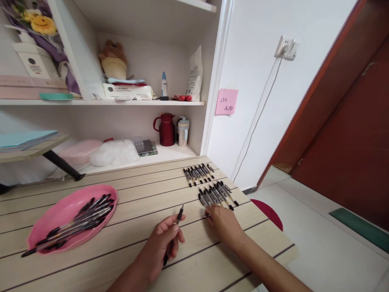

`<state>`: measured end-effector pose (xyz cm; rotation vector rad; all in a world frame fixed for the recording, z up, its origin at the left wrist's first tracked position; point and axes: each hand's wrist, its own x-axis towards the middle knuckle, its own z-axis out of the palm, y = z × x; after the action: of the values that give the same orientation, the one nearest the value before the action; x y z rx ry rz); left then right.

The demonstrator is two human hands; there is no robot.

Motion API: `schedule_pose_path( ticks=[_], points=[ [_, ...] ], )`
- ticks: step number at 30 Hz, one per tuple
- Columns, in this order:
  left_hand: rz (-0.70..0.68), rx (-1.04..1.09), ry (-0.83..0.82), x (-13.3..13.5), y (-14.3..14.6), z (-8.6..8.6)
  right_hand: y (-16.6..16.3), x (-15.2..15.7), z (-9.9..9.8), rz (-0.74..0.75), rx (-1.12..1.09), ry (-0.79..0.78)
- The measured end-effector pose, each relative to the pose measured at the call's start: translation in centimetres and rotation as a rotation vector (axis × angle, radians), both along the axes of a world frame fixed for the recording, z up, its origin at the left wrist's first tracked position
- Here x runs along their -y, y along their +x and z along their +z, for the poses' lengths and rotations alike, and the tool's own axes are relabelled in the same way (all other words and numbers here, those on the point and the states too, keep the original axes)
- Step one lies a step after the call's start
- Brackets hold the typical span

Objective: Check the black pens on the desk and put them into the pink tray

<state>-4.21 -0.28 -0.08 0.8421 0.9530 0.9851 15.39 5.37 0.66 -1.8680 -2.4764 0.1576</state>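
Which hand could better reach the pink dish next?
Probably the left hand: it's nearer the oval pink plastic-looking dish, though holding a slim black pen. The right hand is farther.

striped table [136, 198] — pink tray [68, 202], two pen rows [216, 194]

I work from a single feed, the camera worn on the person's head, looking forward and down over the striped tabletop [130, 219]. The forearms [264, 259] come in along the bottom edge, so I see the left hand [167, 239] and right hand [221, 221] from above and behind, at close range, low and near the middle. Farther off, I face the white shelves [170, 103] nearly head-on at upper left. On the right my view takes in wall [249, 69], door [349, 142] and floor [319, 231], the door's edges slanting steeply across the frame.
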Motion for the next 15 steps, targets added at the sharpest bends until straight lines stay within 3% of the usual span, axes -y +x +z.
schedule_pose_path(
  ticks=[15],
  points=[
    [0.002,-0.009,0.016,0.0,0.1,0.2,1.1,-0.9,0.2,-0.081,-0.006,0.087]
  ],
)
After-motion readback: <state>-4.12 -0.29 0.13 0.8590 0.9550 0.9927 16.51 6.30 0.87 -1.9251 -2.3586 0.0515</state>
